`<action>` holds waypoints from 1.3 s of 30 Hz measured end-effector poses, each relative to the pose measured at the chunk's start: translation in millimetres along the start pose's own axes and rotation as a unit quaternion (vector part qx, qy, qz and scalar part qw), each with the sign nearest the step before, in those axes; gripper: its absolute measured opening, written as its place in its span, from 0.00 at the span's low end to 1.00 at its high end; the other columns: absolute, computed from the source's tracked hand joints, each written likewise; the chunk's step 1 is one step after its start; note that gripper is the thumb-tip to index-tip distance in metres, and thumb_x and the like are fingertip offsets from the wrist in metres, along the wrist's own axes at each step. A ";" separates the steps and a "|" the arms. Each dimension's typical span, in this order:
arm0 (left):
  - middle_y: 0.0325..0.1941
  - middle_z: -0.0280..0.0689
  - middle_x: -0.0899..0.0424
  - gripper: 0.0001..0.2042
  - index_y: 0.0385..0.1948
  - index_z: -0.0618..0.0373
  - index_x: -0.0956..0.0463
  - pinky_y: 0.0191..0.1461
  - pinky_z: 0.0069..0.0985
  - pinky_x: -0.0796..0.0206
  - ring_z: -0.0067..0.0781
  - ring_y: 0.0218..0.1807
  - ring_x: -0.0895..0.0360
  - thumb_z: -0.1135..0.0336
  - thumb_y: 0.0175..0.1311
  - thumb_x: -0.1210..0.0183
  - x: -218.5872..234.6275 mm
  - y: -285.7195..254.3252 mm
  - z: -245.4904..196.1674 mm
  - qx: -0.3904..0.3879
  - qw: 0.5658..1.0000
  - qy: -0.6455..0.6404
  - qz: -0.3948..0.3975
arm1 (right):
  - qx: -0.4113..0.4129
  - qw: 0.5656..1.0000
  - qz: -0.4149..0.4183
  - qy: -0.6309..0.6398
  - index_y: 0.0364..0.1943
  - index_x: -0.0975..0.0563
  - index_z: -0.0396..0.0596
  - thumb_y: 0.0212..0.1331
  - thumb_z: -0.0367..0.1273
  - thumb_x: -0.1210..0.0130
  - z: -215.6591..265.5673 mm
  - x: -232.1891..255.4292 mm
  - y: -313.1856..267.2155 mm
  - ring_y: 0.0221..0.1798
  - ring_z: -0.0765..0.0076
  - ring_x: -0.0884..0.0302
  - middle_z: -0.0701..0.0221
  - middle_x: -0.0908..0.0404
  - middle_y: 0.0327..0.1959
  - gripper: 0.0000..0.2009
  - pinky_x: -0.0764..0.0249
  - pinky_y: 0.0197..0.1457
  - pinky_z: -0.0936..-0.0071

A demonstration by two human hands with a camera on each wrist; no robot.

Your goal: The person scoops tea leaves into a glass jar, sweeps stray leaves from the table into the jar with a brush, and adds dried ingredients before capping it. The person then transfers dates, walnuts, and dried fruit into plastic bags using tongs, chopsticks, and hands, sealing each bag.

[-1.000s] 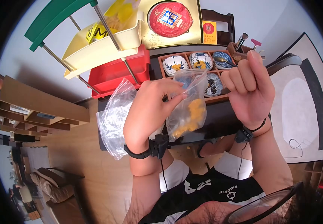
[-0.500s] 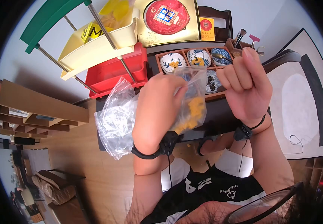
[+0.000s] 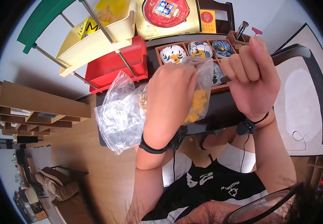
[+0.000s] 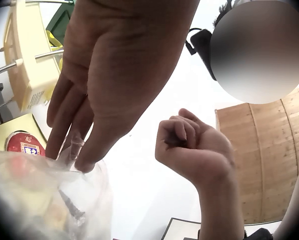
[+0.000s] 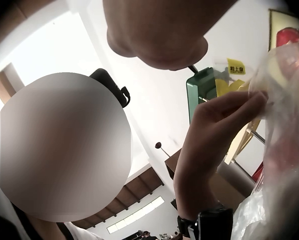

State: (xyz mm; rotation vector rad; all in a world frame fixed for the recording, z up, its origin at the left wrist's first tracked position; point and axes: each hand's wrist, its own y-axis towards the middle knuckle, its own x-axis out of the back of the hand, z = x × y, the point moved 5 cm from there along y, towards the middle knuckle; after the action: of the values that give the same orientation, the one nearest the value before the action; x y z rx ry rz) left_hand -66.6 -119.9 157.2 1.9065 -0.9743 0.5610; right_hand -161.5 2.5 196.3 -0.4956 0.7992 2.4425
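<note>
My left hand (image 3: 171, 99) pinches the top edge of a clear zip bag (image 3: 205, 80) with yellow-orange pieces (image 3: 199, 102) in it. In the right wrist view the thumb and fingertips grip the bag's rim. My right hand (image 3: 253, 76) is raised to the right of the bag, fingers curled round a dark long tool (image 3: 301, 52). Its wide rounded end shows right of the hand and a narrow tip at the left; the middle is hidden. Beyond the bag, patterned bowls (image 3: 173, 54) stand in a divided wooden tray (image 3: 157, 52), some with yellow pieces.
Another clear bag (image 3: 118, 117) lies at the table's left. Behind stand a red bin (image 3: 103, 67), a cream bin (image 3: 90, 50) on a green-handled rack (image 3: 38, 26), a gold box with a red disc (image 3: 167, 13), and a small wooden holder with a brush (image 3: 242, 29).
My left hand has moved right and turned over the zip bag, covering more of it. My right hand has shifted slightly right with the dark tool.
</note>
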 end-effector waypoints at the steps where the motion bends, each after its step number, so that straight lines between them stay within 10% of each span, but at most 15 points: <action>1: 0.34 0.48 0.14 0.06 0.36 0.61 0.14 0.46 0.39 0.26 0.54 0.40 0.17 0.70 0.60 0.34 -2.8 1.3 0.4 -0.010 1.000 -0.003 -0.009 | -0.003 1.000 0.004 0.008 0.22 0.43 0.54 0.77 0.33 0.55 -1.0 -1.4 -0.2 0.17 0.82 0.60 0.83 0.53 0.14 0.20 0.54 0.28 0.74; 17: 0.45 0.46 0.12 0.07 0.39 0.59 0.14 0.57 0.44 0.26 0.55 0.48 0.17 0.72 0.61 0.36 -15.6 -29.5 -29.5 -0.020 0.995 -0.005 0.099 | -0.001 1.000 0.009 0.028 0.22 0.43 0.54 0.76 0.33 0.54 4.5 -2.5 -4.8 0.17 0.82 0.59 0.84 0.53 0.14 0.19 0.55 0.27 0.73; 39: 0.47 0.51 0.11 0.09 0.42 0.62 0.14 0.71 0.40 0.29 0.54 0.54 0.15 0.77 0.60 0.33 36.0 -44.4 -9.3 0.063 0.998 -0.004 0.021 | 0.046 0.992 0.110 0.046 0.27 0.39 0.54 0.81 0.33 0.62 17.0 4.0 -8.2 0.19 0.82 0.57 0.85 0.52 0.15 0.16 0.51 0.32 0.76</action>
State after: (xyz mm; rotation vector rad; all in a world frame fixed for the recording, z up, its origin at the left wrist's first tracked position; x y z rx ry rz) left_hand -9.5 -113.6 164.4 2.0044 -1.0064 0.6515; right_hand -163.0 20.3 203.7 -0.5120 1.0503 2.5822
